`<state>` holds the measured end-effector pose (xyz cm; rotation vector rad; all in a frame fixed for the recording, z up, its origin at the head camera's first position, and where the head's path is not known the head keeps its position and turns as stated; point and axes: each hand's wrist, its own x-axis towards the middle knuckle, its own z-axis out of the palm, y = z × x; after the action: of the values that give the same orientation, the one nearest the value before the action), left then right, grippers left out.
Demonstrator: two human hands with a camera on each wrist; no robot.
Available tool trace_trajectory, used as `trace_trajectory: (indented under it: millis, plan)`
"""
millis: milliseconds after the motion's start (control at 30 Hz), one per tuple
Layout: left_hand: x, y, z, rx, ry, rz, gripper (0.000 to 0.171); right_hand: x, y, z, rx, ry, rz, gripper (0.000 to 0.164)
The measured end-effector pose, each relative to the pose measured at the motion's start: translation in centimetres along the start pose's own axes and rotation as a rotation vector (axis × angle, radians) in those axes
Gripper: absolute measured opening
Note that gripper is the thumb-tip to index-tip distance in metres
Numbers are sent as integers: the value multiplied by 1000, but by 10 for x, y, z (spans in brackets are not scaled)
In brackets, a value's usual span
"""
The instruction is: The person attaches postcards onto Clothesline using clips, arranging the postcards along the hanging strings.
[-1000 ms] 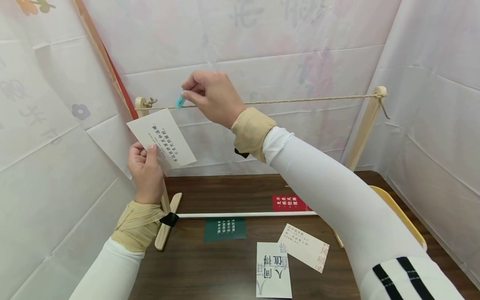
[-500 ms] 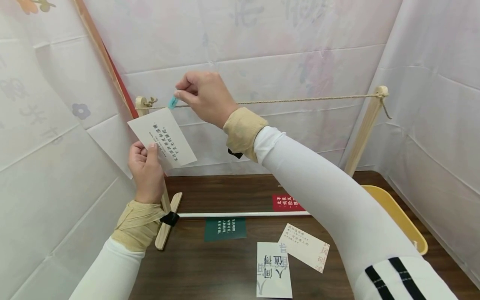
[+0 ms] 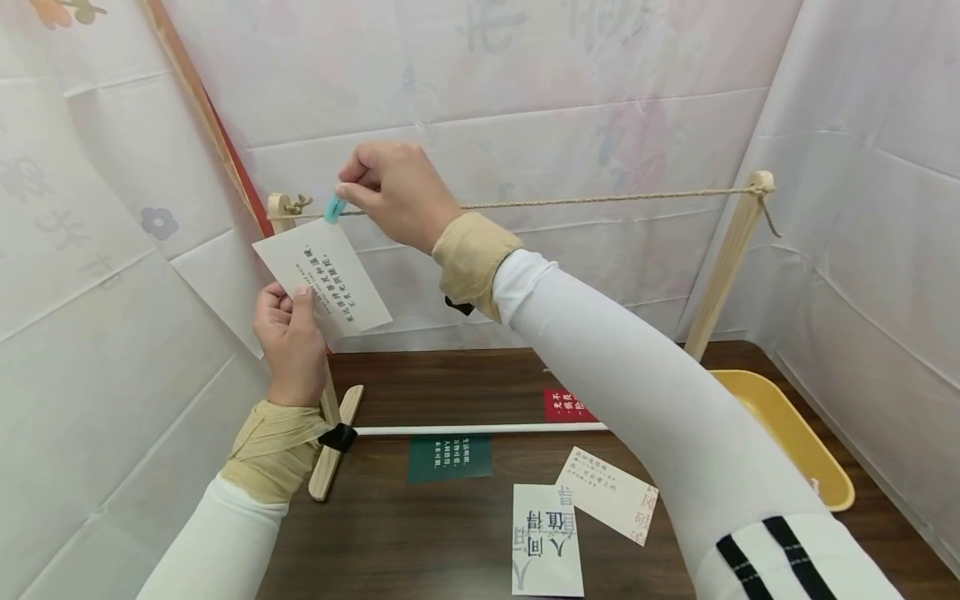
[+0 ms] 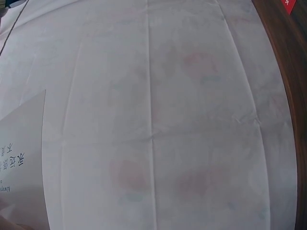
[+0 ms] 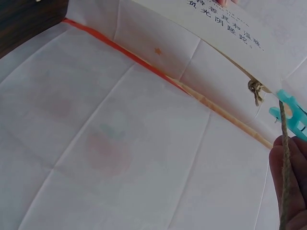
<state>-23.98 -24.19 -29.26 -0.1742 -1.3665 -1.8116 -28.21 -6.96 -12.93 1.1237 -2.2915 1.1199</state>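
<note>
White card [image 3: 337,271], gripped between the left hand [image 3: 291,343]'s thumb and fingers, could be dropped if its corner is barely caught by the turquoise clip [image 3: 334,209] pinched in the right hand [image 3: 397,192].

The head view is bright and even, with soft shading on the sleeve [image 3: 592,325] behind the right hand [image 3: 397,192]; the white card [image 3: 330,275] above the left hand [image 3: 292,346] shows pale, its smallest print blurred; both wrist views look dimmer and greyer; the table [image 4: 296,72] edge beyond the left grip bows with distortion; fingers [image 5: 277,165] beneath the clip [image 5: 293,103] lie shadowed.
</note>
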Motion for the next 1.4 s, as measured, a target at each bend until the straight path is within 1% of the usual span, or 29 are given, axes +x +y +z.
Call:
trace_trajectory:
  millis: [467,833,1000,1100,1267,1400]
  plan:
    - [2,2,-2,4,-5,-2,12,4,-4,3,-20,-51,24,20]
    - [2,1,-2,1,-12,-22,12,5,-3,2,4,-71,77,29]
    - [1,-1,-2,-24,-21,-33,12,4,-4,1,-1,-84,98,36]
    - [1,-3,-3,-30,-26,-37,12,3,-5,-2,-24,-86,103,40]
    - [1,-5,-4,-13,-40,-64,14,-3,-3,-7,-125,-43,65,38]
    - [-1,-7,-5,12,-57,-107,16,-8,0,-11,-119,8,-2,28]
